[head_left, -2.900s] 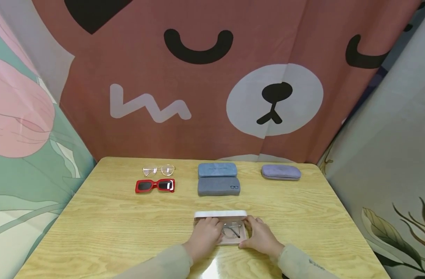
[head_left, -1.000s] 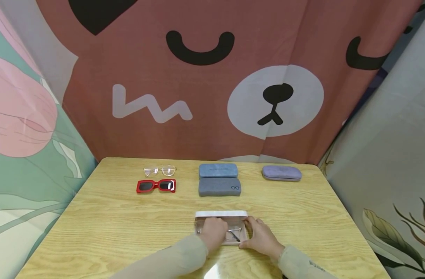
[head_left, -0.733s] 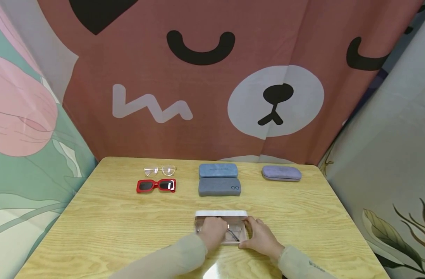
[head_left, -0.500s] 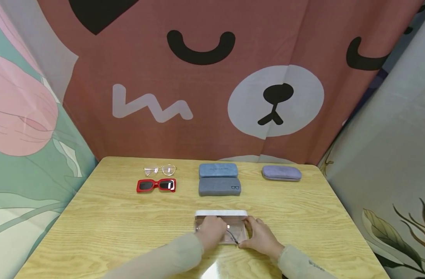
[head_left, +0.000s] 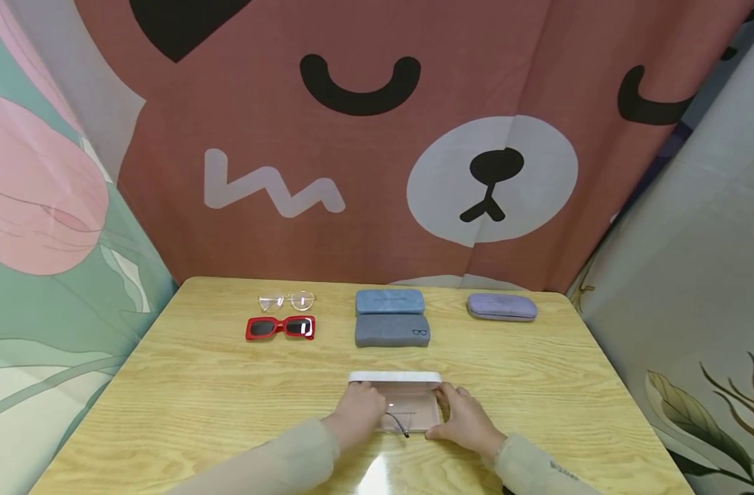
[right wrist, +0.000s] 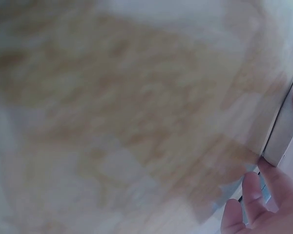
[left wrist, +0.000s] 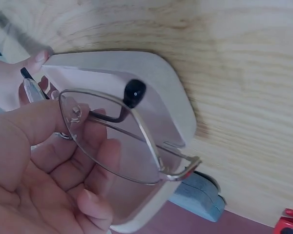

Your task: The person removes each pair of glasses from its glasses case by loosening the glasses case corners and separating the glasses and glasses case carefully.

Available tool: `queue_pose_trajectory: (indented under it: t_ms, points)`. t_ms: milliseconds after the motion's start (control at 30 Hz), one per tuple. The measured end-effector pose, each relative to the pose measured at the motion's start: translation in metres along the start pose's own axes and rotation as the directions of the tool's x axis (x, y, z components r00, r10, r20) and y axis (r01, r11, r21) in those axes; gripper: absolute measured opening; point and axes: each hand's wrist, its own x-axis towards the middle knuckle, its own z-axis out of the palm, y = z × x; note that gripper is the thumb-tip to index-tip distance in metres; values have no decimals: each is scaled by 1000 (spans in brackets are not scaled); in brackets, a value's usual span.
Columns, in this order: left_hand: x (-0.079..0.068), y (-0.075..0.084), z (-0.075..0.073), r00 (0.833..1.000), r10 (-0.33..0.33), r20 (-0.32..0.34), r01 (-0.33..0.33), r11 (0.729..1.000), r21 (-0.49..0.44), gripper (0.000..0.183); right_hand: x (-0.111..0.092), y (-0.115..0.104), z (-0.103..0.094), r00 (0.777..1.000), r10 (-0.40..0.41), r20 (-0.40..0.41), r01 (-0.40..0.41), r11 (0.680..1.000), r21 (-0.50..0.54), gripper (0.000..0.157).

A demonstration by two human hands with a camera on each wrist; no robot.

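Note:
My left hand (head_left: pixel 357 412) pinches thin metal-framed eyeglasses (left wrist: pixel 145 131) by the bridge area, between thumb and fingers. In the left wrist view the glasses are above the opened pale eyeglass case (left wrist: pixel 173 87), one dark temple tip pointing up. The head view has a glasses arm (head_left: pixel 396 421) hanging over the case's near edge. My right hand (head_left: pixel 466 421) grips the right end of the case (head_left: pixel 395 377), whose lid stands raised at the back. In the right wrist view, fingers (right wrist: pixel 254 197) touch the case edge (right wrist: pixel 283 131); the rest is blurred or cut off.
Behind the case, a light blue case (head_left: pixel 389 301) and a grey-blue case (head_left: pixel 392 331) lie against each other. A purple case (head_left: pixel 502 307) is at the back right. Red sunglasses (head_left: pixel 280 328) and clear round glasses (head_left: pixel 288 300) sit at the back left of the wooden table (head_left: pixel 228 385).
The left hand reached into the case, took hold of the eyeglasses and has moved left and toward the body with them. The right hand stays on the case.

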Motion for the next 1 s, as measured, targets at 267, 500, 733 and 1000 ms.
queue_pose_trajectory:
  t_ms: [267,500,733,1000]
  points:
    - [-17,-16,0,992,18,-127,-19,1000,-11,21,0,-1,-1,1000,13,14,-13,1000,-1,77]
    - [-27,-28,1,993,0,-120,-4,1000,-30,21,0,-1,-1,1000,-1,7,1,1000,0,75]
    - [-34,-39,-2,994,-14,-108,14,1000,5,19,0,0,0,1000,-9,10,9,1000,12,75]
    - [-40,-51,-5,995,-45,-93,45,999,3,18,0,3,1,1000,-11,17,11,1000,7,75]
